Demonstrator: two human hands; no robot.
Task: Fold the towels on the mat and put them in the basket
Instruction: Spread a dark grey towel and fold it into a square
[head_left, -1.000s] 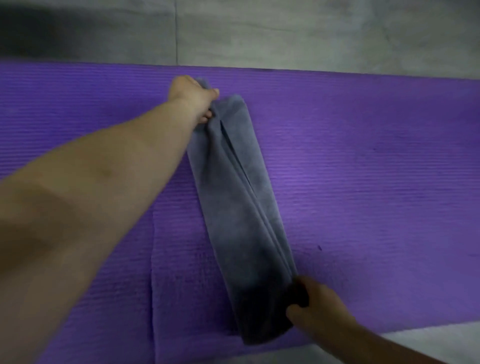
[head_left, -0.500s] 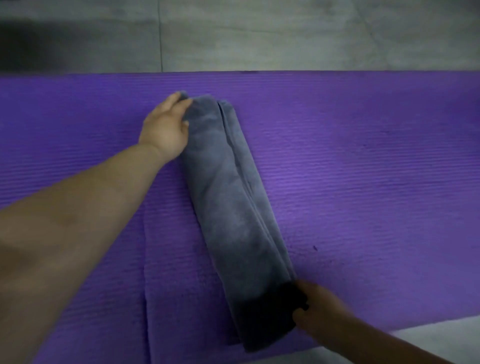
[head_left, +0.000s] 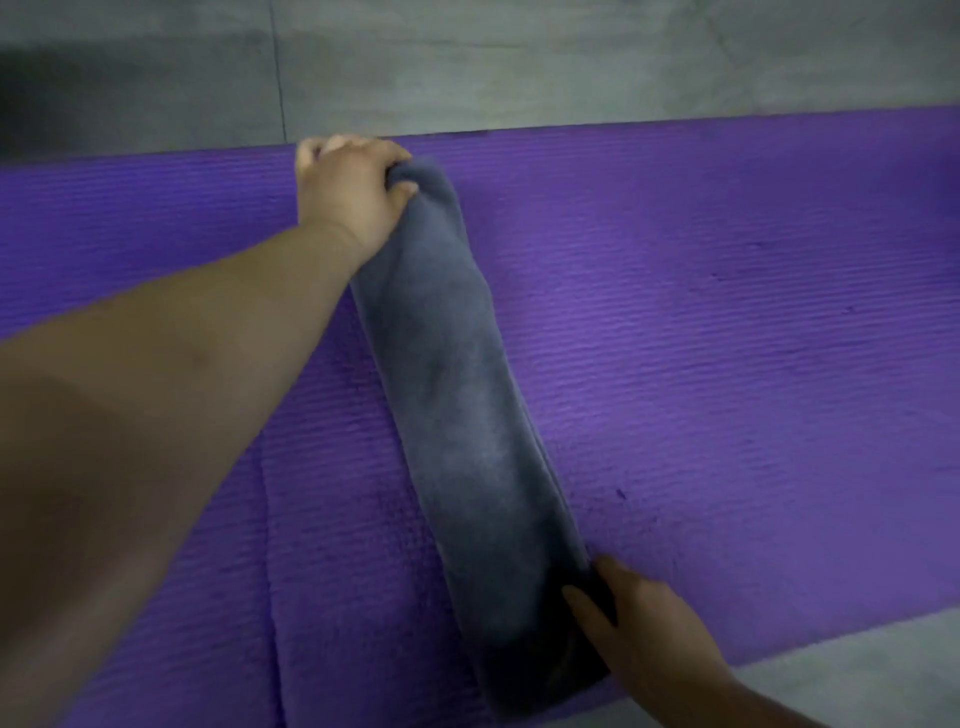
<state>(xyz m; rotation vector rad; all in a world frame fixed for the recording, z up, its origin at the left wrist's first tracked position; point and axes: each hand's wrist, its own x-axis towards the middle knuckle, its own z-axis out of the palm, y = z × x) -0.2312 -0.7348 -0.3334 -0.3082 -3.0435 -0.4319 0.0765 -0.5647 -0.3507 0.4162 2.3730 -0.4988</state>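
Towel (head_left: 467, 395) lies as a long narrow strip on the mat (head_left: 727, 312). My left grip (head_left: 348, 192) is clamped round its far end and my right grip (head_left: 639, 618) pinches the near end. I'd lift the far end and lay it square on the near one, edges matched.

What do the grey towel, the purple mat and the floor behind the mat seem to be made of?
The grey towel looks like soft plush cloth, perhaps microfibre: a fuzzy, matte nap. The purple mat looks like foam or rubber, matte, with fine parallel ridges. The floor seems grey concrete or stone tile, smooth, with thin joint lines.
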